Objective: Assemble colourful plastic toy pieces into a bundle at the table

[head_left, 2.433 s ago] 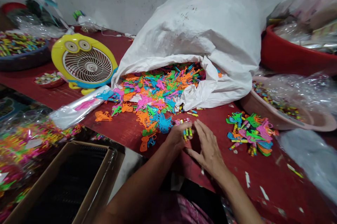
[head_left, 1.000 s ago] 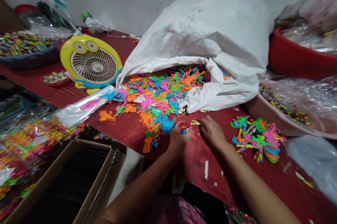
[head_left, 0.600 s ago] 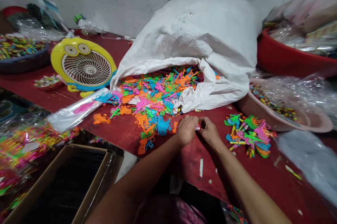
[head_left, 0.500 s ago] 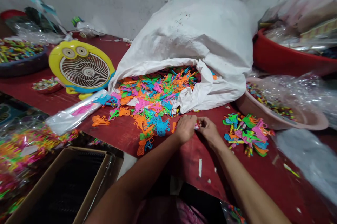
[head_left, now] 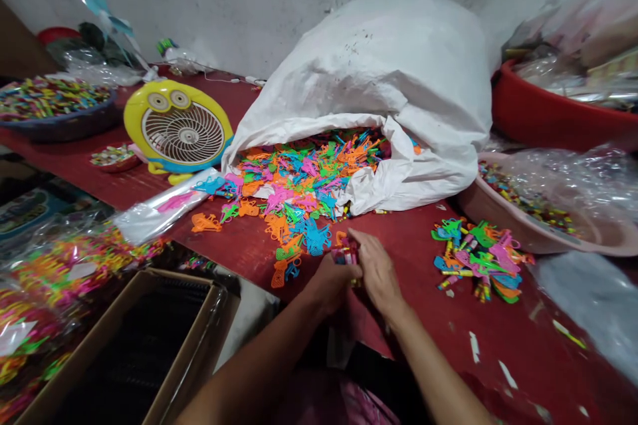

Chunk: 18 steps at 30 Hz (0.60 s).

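My left hand (head_left: 333,282) is closed around a small cluster of red and pink printed pieces (head_left: 346,253), low over the front of the red table. Their exact kind is hidden by the fingers. Against the other side of the cluster lies my right hand (head_left: 381,272), its fingers stretched out flat. Just beyond both hands, many flat plastic toy pieces (head_left: 306,195) in orange, blue, green and pink spill from a large white sack (head_left: 399,72). To the right is a smaller pile of such toys (head_left: 481,255), mixed with small yellow-banded tubes.
A yellow character-shaped fan (head_left: 179,126) stands left of the sack, beside a clear plastic bag (head_left: 159,212). Right are a pink basin (head_left: 548,232) of small pieces and a red basin (head_left: 563,112). An open cardboard box (head_left: 199,318) sits below the table's left edge.
Both hands have moved toward me and slightly left across the table, taking the red pieces along. My right fingers have gone from a pinch to stretched out. The whole view has shifted slightly.
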### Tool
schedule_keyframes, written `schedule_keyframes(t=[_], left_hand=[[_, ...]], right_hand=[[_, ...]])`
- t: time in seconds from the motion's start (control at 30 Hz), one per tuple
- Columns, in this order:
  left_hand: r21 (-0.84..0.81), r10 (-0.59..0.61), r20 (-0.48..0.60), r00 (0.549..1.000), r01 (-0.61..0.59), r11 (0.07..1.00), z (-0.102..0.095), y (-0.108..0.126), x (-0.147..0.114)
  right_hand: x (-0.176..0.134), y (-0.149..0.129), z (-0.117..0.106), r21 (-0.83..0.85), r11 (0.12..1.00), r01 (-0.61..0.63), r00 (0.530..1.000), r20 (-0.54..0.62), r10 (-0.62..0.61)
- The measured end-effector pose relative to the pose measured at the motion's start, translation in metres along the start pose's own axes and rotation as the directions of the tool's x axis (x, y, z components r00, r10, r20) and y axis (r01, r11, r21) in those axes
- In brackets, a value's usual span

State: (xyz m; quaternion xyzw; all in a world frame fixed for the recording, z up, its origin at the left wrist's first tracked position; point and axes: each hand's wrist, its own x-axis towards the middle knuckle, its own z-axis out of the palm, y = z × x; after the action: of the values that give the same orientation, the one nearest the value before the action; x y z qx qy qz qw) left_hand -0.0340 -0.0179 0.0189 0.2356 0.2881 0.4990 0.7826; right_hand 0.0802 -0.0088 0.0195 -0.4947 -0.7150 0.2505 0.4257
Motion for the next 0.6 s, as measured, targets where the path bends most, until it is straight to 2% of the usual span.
schedule_keyframes(t=[0.1, 0.17, 0.2, 0.27, 0.33, 0.37, 0.47, 0.6], left_hand=[[0.076, 0.001, -0.074, 0.997, 0.005, 0.997, -0.017, 0.003, -0.027], [0.116, 0.041, -0.147, 0.988, -0.024, 0.993, -0.029, 0.006, -0.038], [0.136, 0.078, -0.187, 0.979, -0.053, 0.989, -0.034, 0.007, -0.042], [0.172, 0.142, -0.244, 0.959, -0.101, 0.980, -0.043, 0.010, -0.045], [0.199, 0.172, -0.263, 0.949, -0.121, 0.972, -0.048, 0.012, -0.044], [0.213, 0.183, -0.261, 0.948, -0.128, 0.969, -0.049, 0.013, -0.043], [0.245, 0.204, -0.279, 0.939, -0.136, 0.960, -0.048, 0.013, -0.040], [0.245, 0.185, -0.329, 0.926, -0.106, 0.964, -0.045, 0.012, -0.039]], right_hand=[[-0.018, -0.012, 0.018, -0.002, 0.999, 0.037, 0.989, 0.140, -0.037], [-0.027, -0.016, 0.019, 0.011, 0.999, 0.040, 0.977, 0.210, -0.042], [-0.029, -0.015, 0.016, -0.004, 1.000, 0.025, 0.979, 0.204, -0.024], [-0.029, -0.006, 0.004, -0.073, 0.996, -0.042, 0.994, 0.098, 0.049], [-0.024, 0.009, -0.010, -0.224, 0.969, -0.106, 0.994, -0.013, 0.106], [-0.019, 0.016, -0.016, -0.313, 0.943, -0.114, 0.993, -0.025, 0.111], [-0.005, 0.030, -0.021, -0.517, 0.855, -0.046, 0.994, 0.063, 0.091], [0.008, 0.030, -0.004, -0.605, 0.795, 0.035, 0.985, 0.157, 0.076]])
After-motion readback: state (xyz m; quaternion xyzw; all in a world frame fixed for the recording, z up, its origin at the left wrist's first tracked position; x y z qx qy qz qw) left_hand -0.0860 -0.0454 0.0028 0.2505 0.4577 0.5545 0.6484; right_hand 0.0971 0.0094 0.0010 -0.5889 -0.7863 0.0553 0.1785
